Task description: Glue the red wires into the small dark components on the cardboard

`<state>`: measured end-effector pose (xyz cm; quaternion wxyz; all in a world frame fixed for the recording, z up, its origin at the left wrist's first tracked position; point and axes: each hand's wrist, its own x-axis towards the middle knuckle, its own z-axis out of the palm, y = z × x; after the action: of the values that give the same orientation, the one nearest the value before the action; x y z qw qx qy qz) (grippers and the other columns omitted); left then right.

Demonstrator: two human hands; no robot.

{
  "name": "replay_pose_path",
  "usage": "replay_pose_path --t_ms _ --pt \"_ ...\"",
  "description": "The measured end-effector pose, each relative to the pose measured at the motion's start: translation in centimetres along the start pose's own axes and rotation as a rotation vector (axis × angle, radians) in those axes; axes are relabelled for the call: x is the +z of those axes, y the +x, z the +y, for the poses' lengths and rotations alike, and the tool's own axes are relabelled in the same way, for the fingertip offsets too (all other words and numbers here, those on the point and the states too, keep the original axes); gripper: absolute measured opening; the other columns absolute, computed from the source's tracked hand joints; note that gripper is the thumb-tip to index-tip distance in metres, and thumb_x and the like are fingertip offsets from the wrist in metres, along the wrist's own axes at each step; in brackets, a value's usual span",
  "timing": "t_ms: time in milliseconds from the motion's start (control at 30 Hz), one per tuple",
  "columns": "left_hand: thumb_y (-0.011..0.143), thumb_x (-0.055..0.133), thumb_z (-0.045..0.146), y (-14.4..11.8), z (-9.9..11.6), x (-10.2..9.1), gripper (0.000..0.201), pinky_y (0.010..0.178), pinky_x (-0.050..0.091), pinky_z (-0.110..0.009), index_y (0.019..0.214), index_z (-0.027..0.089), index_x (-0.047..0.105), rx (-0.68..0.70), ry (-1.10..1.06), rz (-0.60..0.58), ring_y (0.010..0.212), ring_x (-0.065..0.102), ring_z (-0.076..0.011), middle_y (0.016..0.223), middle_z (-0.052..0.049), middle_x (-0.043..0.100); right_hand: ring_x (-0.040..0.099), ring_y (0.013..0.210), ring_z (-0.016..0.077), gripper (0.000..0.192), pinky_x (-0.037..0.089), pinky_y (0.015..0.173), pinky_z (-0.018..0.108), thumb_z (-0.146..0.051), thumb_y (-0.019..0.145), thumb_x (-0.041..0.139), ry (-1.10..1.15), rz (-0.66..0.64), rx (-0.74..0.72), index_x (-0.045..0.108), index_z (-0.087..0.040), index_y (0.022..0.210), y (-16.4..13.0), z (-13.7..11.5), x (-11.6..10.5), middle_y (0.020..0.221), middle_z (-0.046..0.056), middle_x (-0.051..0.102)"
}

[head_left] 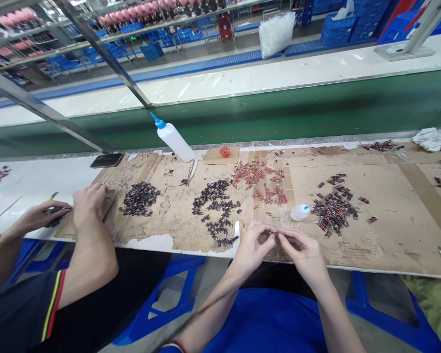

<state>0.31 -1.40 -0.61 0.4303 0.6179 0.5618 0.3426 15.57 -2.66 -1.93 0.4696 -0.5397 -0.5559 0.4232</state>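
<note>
Bright blue cloth (272, 318) fills the bottom centre of the frame, nearest the camera, below my two bare hands at the near edge of a worn brown cardboard sheet (382, 196). Fingertips of my left hand (250, 243) and my right hand (304, 251) meet just below the centre of the frame, both pinching a tiny dark piece (274, 234), largely covered by my fingers. Just above my right hand sits a small squat white bottle with a blue tip (299, 212), beside a heap of small dark-and-red pieces (334, 208) at centre right. Small red-and-black pieces (249, 174) spread above my hands, with a scatter of small glossy black pieces (220, 208) to their left. Farther back, left of centre, is a tall translucent white bottle with a blue nozzle (176, 142). At lower left shows a co-worker's dark sleeve with red and yellow trim (25, 309).
</note>
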Motion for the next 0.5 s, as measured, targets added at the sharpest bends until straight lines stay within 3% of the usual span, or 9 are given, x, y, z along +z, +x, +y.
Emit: replay_pose_path --t_ms 233,333,400,500 --pt "0.084 0.062 0.021 0.0 0.1 1.3 0.011 0.087 0.05 -0.033 0.089 0.02 0.071 0.023 -0.063 -0.058 0.092 0.064 -0.0199 0.092 -0.006 0.071 0.071 0.065 0.02 0.025 0.061 0.066 0.034 -0.042 0.079 0.066 -0.122 0.09 -0.013 0.075 -0.019 0.085 -0.5 0.3 -0.9 0.082 0.008 0.076" --pt "0.086 0.062 0.022 0.5 -0.1 1.4 0.021 0.097 0.045 -0.04 0.105 0.024 0.069 0.094 0.017 -0.068 0.109 0.059 -0.0234 0.107 -0.007 0.07 0.07 0.067 0.0201 0.024 0.061 0.067 0.035 -0.041 0.08 0.065 -0.178 0.122 -0.031 0.074 -0.019 0.086 -0.7 0.8 -2.7 0.083 0.007 0.075" --pt "0.086 0.062 0.021 1.0 -0.4 0.6 0.027 0.103 0.037 -0.047 0.112 0.028 0.066 0.12 0.177 0.026 0.122 0.049 -0.027 0.119 -0.007 0.067 0.07 0.07 0.0209 0.025 0.06 0.071 0.037 -0.041 0.082 0.063 -0.259 0.235 -0.05 0.074 -0.019 0.086 -0.6 0.9 -4.1 0.084 0.007 0.075" --pt "0.089 0.055 0.016 2.0 -1.0 -1.5 0.024 0.1 0.032 -0.053 0.104 0.029 0.069 0.063 0.423 0.267 0.122 0.044 -0.0298 0.123 -0.006 0.065 0.068 0.085 0.024 0.027 0.056 0.082 0.044 -0.043 0.082 0.064 -0.438 0.486 -0.146 0.072 -0.02 0.094 0.1 0.7 -5.8 0.095 0.01 0.072"
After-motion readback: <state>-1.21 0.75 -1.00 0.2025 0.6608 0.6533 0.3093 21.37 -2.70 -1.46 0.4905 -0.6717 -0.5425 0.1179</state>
